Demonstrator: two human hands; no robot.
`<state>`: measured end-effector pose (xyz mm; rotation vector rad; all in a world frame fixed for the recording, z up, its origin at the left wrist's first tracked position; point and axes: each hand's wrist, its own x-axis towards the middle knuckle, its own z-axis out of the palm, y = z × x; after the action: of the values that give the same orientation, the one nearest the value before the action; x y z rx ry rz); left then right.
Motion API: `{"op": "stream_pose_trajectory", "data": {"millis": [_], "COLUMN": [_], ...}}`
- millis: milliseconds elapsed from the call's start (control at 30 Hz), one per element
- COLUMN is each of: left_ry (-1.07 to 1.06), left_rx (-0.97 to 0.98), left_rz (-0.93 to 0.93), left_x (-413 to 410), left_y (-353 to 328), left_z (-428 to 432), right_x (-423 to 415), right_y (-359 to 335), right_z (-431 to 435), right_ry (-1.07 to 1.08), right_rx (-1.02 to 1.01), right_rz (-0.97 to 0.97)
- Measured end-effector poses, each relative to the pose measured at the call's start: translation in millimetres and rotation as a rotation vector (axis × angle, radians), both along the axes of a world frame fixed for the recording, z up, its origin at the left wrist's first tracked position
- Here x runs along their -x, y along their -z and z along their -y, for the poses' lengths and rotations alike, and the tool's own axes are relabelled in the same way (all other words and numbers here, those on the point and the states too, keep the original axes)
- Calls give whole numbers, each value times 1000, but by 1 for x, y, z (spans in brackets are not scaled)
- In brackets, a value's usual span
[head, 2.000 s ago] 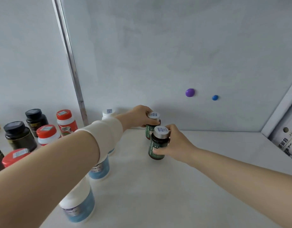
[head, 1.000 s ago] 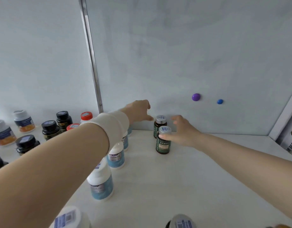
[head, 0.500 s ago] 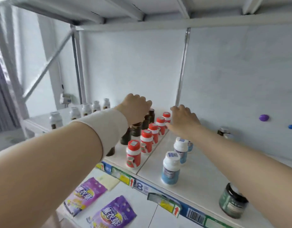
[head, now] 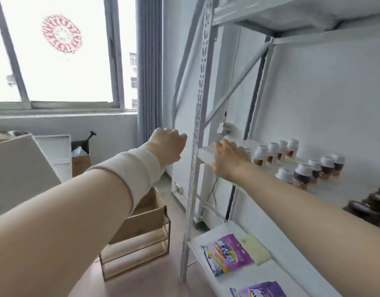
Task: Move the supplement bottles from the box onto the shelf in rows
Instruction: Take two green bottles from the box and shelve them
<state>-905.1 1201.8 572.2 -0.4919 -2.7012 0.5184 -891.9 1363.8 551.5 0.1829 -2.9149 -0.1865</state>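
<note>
My left hand [head: 168, 147] hangs in the air left of the shelf's upright post [head: 198, 116], fingers curled loosely and holding nothing. Past the post, my right hand [head: 228, 160] is over the shelf's left end [head: 206, 154], fingers spread and empty. White-capped supplement bottles [head: 272, 153] stand in a row at the back of the shelf, with a second row [head: 309, 171] in front. Dark-lidded bottles [head: 369, 205] are blurred at the right edge. An open cardboard box [head: 148, 213] sits on the floor under my left forearm; what it contains is hidden.
A lower shelf board [head: 264, 273] carries purple packets [head: 227, 252]. A wooden frame [head: 135, 251] holds the box. More cardboard boxes [head: 80, 162] and a large board [head: 15, 168] stand by the window [head: 56, 50] and curtain [head: 149, 71].
Both hands let go of the dark green bottles on the shelf and pulled back. My view swung left from the shelf's right bay to its left end, window and floor.
</note>
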Motion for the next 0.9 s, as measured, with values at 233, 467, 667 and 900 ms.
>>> {"op": "stream_pose_trajectory", "data": {"millis": [233, 467, 667, 900], "left_ry": [-153, -226, -313, -438], "left_rx": [-21, -30, -90, -221], "left_rz": [127, 258, 452, 667], "left_x": [87, 194, 290, 363], "left_y": [67, 155, 236, 334], "left_z": [141, 203, 239, 273], "right_x": [100, 222, 343, 442], "right_y": [58, 144, 227, 319], "right_z": [134, 185, 203, 212], "right_ry": [-199, -283, -349, -382], "right_rx": [-114, -193, -216, -318], "right_rz": [73, 215, 363, 586]}}
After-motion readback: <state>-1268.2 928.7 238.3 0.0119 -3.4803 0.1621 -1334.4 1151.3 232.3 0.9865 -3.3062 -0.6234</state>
